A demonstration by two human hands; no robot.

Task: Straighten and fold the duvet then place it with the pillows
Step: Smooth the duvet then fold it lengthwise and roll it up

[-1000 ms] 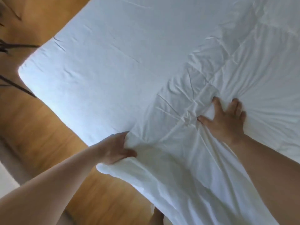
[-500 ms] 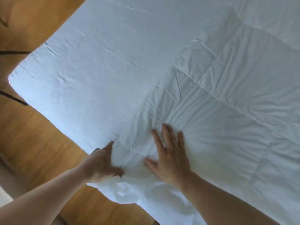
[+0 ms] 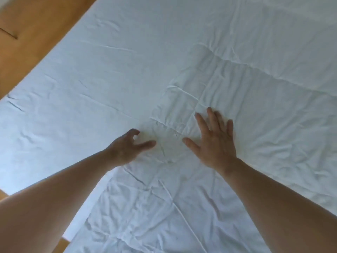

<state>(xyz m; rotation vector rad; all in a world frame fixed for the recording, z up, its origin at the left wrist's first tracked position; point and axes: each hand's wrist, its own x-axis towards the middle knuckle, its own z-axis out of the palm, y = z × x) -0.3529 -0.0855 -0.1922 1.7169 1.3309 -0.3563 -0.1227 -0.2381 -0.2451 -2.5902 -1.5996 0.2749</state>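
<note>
Status: early, straightening stage. Duvet [image 3: 264,128] lies spread, apparently in one layer, over the right and near part of the bed [image 3: 87,73]. Its left edge runs diagonally up across the sheet, and its near part drapes over the bed's front edge. No fold made yet as far as I can see. The surface is full of creases, worst around the hands and in the draped part. Right hand [image 3: 216,143] is flat on the duvet, fingers straight and spread, pressing down, grasping nothing. Left hand [image 3: 125,147] sits at the duvet's left edge, fingers loosely curled, thumb out onto the fabric. I see no cloth pinched in it, so I read it as released, but it's blurred and I wouldn't swear to it. Left to do, by my read: finish smoothing, all the folds, then carry it to the pillows, so well under halfway. Unknowns: pillows are out of frame, so the drop spot can't be placed. Duvet's right and far edges are cut off, so its full extent and squareness to the bed can't be judged. White on white makes the duvet/sheet boundary hard to trace toward the top. The draped part's lower end runs out of view at the bottom. Wood floor [image 3: 31,24] shows at upper left, with a sliver at lower left.
</note>
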